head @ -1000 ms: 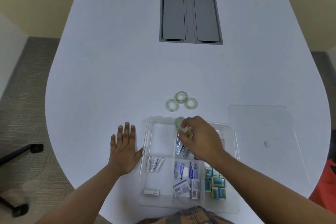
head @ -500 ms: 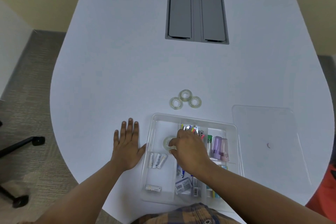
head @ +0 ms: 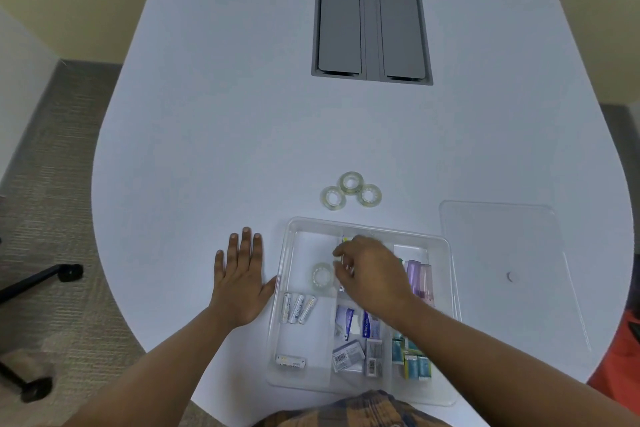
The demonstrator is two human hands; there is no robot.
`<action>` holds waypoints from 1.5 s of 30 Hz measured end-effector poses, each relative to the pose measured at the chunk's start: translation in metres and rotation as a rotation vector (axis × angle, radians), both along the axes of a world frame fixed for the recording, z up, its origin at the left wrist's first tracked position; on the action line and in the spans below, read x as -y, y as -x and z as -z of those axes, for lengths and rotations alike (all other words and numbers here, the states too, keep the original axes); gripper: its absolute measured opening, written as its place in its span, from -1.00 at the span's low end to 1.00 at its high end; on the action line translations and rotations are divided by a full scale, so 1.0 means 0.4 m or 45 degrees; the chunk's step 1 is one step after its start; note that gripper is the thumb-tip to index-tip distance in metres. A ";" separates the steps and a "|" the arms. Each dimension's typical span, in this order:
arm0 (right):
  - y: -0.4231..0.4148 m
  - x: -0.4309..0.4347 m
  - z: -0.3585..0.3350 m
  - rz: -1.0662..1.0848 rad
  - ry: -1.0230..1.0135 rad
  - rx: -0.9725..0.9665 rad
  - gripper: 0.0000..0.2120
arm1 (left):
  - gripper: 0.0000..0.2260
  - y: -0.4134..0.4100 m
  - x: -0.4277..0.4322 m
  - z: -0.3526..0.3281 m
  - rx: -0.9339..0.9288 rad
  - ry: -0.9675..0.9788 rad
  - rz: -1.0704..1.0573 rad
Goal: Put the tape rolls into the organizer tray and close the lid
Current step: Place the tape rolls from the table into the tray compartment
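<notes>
The clear organizer tray (head: 294,226) lies on the white table near my body. One clear tape roll (head: 322,276) lies flat in the tray's far left compartment. My right hand (head: 372,272) hovers just right of that roll, fingers loosely curled and apart, holding nothing. Three more tape rolls sit together on the table beyond the tray: left roll (head: 334,198), middle roll (head: 351,182), right roll (head: 369,195). My left hand (head: 242,277) rests flat on the table, its thumb against the tray's left wall. The clear lid (head: 498,253) lies flat to the tray's right.
The tray also holds batteries (head: 298,308), small boxes (head: 356,355), teal packets (head: 412,362) and purple containers (head: 420,279). A grey hatch (head: 371,31) is set into the table farther back. A chair base (head: 38,276) stands on the carpet at left.
My right hand carried a tape roll from the tray's far edge down into the left compartment, let go of it, and has drawn slightly right. My left hand stayed flat.
</notes>
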State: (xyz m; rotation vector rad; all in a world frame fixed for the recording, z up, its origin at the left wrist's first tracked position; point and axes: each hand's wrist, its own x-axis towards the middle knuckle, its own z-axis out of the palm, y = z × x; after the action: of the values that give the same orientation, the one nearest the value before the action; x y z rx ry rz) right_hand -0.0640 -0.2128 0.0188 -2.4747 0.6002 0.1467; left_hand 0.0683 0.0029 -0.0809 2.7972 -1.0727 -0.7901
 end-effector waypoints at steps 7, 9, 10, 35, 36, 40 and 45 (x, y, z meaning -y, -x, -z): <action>-0.112 0.192 0.006 0.322 0.048 -0.069 -0.76 | -0.13 -0.005 0.002 0.002 -0.041 -0.007 -0.003; -0.131 0.235 0.026 0.350 0.061 -0.171 -0.68 | -0.13 -0.006 0.002 0.002 -0.042 -0.011 0.000; -0.137 0.249 0.035 0.350 0.072 -0.208 -0.64 | -0.13 -0.006 0.002 0.002 -0.040 -0.008 0.000; -0.113 0.216 0.029 0.485 -0.033 -0.076 -0.58 | -0.19 0.000 -0.005 0.003 0.004 0.021 -0.006; -0.105 0.195 0.019 0.443 -0.057 -0.040 -0.58 | -0.19 0.000 -0.004 0.002 0.005 0.022 -0.005; -0.078 0.098 -0.006 0.205 -0.107 -0.032 -0.52 | -0.18 -0.001 -0.002 -0.001 -0.005 0.036 -0.014; -0.071 -0.005 0.009 -0.117 -0.003 -0.128 -0.46 | -0.16 -0.001 0.001 -0.007 -0.023 0.031 -0.013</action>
State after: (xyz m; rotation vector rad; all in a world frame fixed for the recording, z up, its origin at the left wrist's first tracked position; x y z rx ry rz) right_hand -0.0355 -0.2110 0.0154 -2.5052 0.5274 0.3086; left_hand 0.0688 0.0026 -0.0779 2.7680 -1.0567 -0.7939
